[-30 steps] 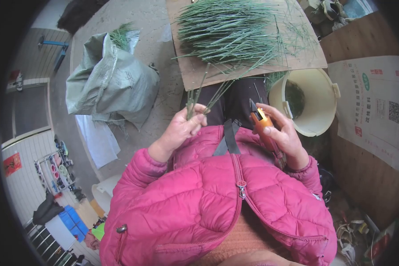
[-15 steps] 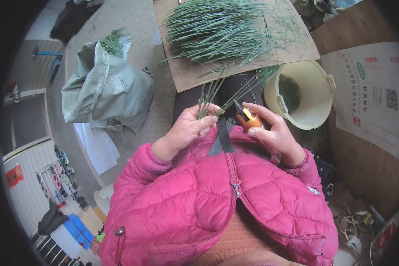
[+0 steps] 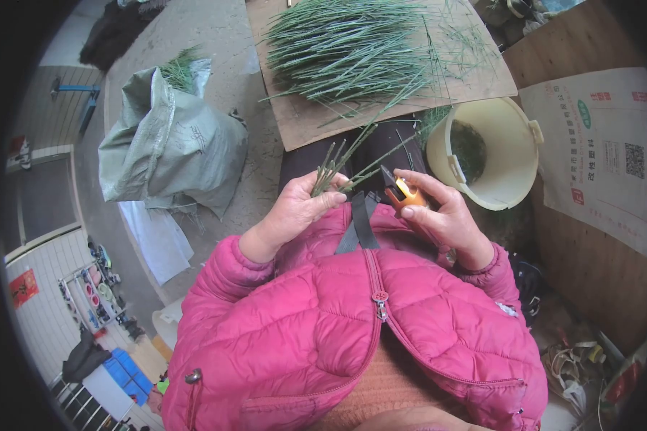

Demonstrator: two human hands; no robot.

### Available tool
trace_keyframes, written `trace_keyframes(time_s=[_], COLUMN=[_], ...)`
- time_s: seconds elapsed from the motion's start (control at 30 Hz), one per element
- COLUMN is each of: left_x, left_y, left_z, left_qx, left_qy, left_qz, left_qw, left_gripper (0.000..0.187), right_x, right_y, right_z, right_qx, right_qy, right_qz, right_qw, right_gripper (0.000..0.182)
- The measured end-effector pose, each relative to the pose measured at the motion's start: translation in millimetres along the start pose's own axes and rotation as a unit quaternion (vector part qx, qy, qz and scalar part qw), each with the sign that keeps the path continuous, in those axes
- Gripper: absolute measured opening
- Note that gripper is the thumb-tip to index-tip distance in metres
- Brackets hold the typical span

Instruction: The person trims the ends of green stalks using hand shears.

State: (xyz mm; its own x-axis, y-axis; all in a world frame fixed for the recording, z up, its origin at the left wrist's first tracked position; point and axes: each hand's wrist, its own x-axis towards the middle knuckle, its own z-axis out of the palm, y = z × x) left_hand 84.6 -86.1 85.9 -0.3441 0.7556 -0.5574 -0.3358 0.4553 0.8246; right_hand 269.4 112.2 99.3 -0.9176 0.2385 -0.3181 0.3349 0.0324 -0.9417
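My left hand (image 3: 300, 210) is closed round a small bunch of green stems (image 3: 332, 167), their ends pointing up and to the right. One longer stem from the bunch slants toward the shears. In my right hand (image 3: 444, 214) are small pruning shears (image 3: 407, 194) with orange and yellow handles, the dark blades pointing up and left, close beside the bunch. Whether the blades touch a stem I cannot make out. Beyond both hands, a large pile of long green stems (image 3: 349, 50) lies on a board (image 3: 305, 122).
A cream bucket (image 3: 507, 179) with green clippings stands to the right, near a wooden panel (image 3: 582, 237) bearing a printed sack (image 3: 604, 144). On the left sits a grey-green woven sack (image 3: 194, 147) with greenery at its mouth. A white sheet (image 3: 158, 241) lies below it.
My left hand has shifted slightly left, and the stems in it now sit more bunched and lower. My right hand with the shears has barely moved.
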Motion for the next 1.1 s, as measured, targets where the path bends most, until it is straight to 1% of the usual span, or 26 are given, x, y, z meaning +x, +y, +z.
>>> trace_keyframes(time_s=[0.1, 0.2, 0.3, 0.4, 0.5, 0.53, 0.57, 0.6, 0.63, 0.67, 0.7, 0.77, 0.8, 0.9, 0.97, 1.0, 1.1], left_x=[-1, -2, 1, 5, 21, 36, 51, 66, 81, 97, 109, 129, 135, 138, 138, 138, 137], left_y=[-2, -3, -11, -14, -13, -18, -23, -26, -27, -27, -28, -29, -28, -24, -20, -16, -6], left_z=[-2, -5, -4, -9, -21, -32, -44, -55, -67, -78, -88, -103, -108, -110, -111, -113, -114], left_qx=[-0.014, 0.007, 0.021, 0.008, 0.067, 0.204, 0.335, 0.396, 0.473, 0.543, 0.574, 0.624, 0.635, 0.632, 0.624, 0.622, 0.654], left_qy=[0.001, -0.005, -0.005, -0.02, 0.0, 0.07, 0.137, 0.171, 0.229, 0.283, 0.309, 0.338, 0.344, 0.337, 0.361, 0.367, 0.378], left_qz=[0.012, -0.002, 0.055, 0.082, 0.124, 0.239, 0.343, 0.389, 0.43, 0.463, 0.476, 0.483, 0.484, 0.512, 0.516, 0.516, 0.479], left_qw=[1.0, 1.0, 0.998, 0.996, 0.99, 0.947, 0.867, 0.814, 0.734, 0.641, 0.59, 0.514, 0.494, 0.474, 0.463, 0.461, 0.447], left_gripper=[0.022, 0.019, 0.019, 0.02, 0.022, 0.022, 0.022, 0.022, 0.028, 0.035, 0.039, 0.029, 0.027, 0.023, 0.01, 0.008, 0.021], right_x=[0, -1, -2, 1, 3, 4, 4, 4, 5, 5, 5, 4, 4, 4, 6, 8, 9], right_y=[6, 6, 13, 27, 36, 33, 30, 30, 32, 34, 35, 33, 33, 36, 35, 35, 33], right_z=[-3, -10, -13, -15, -14, -13, -11, -10, -11, -12, -12, -11, -11, -10, -9, -8, -6], right_qx=[0.005, -0.008, 0.003, 0.001, 0.055, 0.077, 0.099, 0.11, 0.1, 0.09, 0.085, 0.057, 0.049, 0.056, 0.062, 0.063, 0.062], right_qy=[0.033, 0.072, 0.089, 0.092, 0.089, 0.098, 0.106, 0.108, 0.107, 0.108, 0.107, 0.105, 0.106, 0.098, 0.096, 0.094, 0.079], right_qz=[-0.037, -0.043, -0.029, -0.066, -0.069, -0.058, -0.048, -0.044, -0.046, -0.047, -0.049, -0.042, -0.04, -0.023, -0.021, -0.02, -0.01], right_qw=[0.999, 0.996, 0.996, 0.994, 0.992, 0.99, 0.988, 0.987, 0.988, 0.989, 0.989, 0.992, 0.992, 0.993, 0.993, 0.993, 0.995], right_gripper=[0.052, 0.058, 0.057, 0.051, 0.054, 0.054, 0.055, 0.056, 0.057, 0.057, 0.058, 0.06, 0.061, 0.061, 0.061, 0.061, 0.061])
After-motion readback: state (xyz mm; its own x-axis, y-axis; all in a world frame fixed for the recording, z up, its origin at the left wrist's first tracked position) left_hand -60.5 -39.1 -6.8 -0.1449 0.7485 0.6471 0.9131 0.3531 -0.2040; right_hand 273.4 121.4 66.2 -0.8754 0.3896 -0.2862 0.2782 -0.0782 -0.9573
